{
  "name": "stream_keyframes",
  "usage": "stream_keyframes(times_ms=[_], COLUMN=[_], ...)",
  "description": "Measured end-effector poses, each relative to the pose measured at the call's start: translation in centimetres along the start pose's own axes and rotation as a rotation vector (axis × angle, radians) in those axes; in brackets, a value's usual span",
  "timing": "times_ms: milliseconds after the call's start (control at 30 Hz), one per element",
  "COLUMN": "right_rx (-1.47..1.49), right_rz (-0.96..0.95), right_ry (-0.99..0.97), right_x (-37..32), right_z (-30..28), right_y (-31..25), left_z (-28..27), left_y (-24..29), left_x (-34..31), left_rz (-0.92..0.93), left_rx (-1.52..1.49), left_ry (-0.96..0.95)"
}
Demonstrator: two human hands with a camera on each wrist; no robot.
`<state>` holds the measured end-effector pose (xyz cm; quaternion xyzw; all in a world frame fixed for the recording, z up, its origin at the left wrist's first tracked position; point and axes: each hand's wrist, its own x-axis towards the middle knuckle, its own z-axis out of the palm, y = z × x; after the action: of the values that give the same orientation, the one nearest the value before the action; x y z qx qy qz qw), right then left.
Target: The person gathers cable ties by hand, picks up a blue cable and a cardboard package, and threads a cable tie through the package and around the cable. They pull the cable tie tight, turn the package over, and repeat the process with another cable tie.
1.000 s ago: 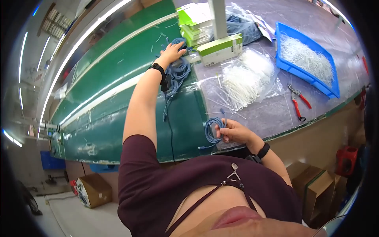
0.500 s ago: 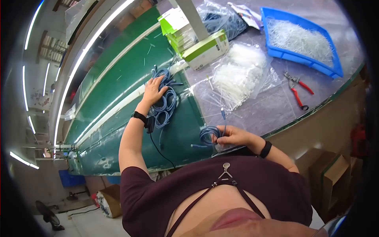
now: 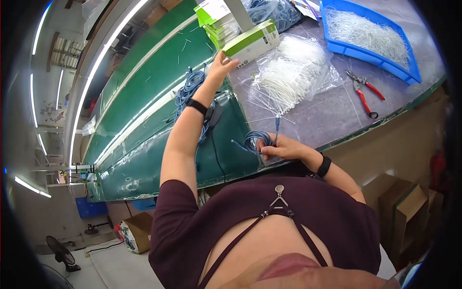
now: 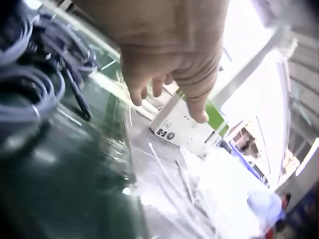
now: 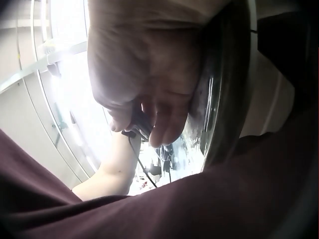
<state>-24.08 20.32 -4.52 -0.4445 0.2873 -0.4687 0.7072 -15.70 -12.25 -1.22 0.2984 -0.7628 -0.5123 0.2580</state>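
We see the left hand (image 3: 222, 61) stretched far out over the green belt (image 3: 139, 120). Its fingers are loose and hold nothing. The fingertips are right at the near corner of the white and green box (image 3: 250, 42). In the left wrist view one fingertip sits in front of the box, but we cannot tell if it really touches. The box lies tilted on the grey table (image 3: 337, 118), close to the edge where table and belt meet.

Just under the left arm, a pile of blue cables (image 3: 188, 87) lies on the belt, next to that same edge.

The right hand (image 3: 284, 148) is close to the body, at the near edge of the table. Its fingers are curled tight round a small coil of blue cable (image 3: 252, 140). The coil sticks out past the hand, over the belt side. One end of it, with a plug (image 3: 277, 120), points up toward the bag of white ties (image 3: 288, 72).

The ties spread out of the bag, and a few loose ones lie near the plug. Between the bag and the table's near edge we see a bare strip of grey table. The red pliers (image 3: 364, 94) lie further along that strip, well apart from the right hand. Behind them the blue tray (image 3: 370, 61) holds more white ties, near the table's right edge.
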Motion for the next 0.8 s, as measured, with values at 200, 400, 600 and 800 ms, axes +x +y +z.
stream_keyframes(times_ms=[200,400,600,800], right_rx=[-0.034,-0.027,0.052,-0.024], right_rz=[0.030,0.049,0.046,0.085], right_ry=[0.011,-0.028,0.071,0.154], right_x=[0.0,0.3,0.1,-0.1], right_z=[0.0,-0.5,0.3,0.6], right_y=[-0.1,0.3,-0.5,-1.4], left_z=[2.9,1.3,0.4,-3.2], left_y=[0.9,-0.8,-1.5,-0.6], left_x=[1.5,1.7,0.7,-2.5], left_rz=[-0.024,0.190,0.142,0.042], left_rx=[0.132,0.412,0.423,0.644], left_ry=[0.320,0.329,0.347,0.267])
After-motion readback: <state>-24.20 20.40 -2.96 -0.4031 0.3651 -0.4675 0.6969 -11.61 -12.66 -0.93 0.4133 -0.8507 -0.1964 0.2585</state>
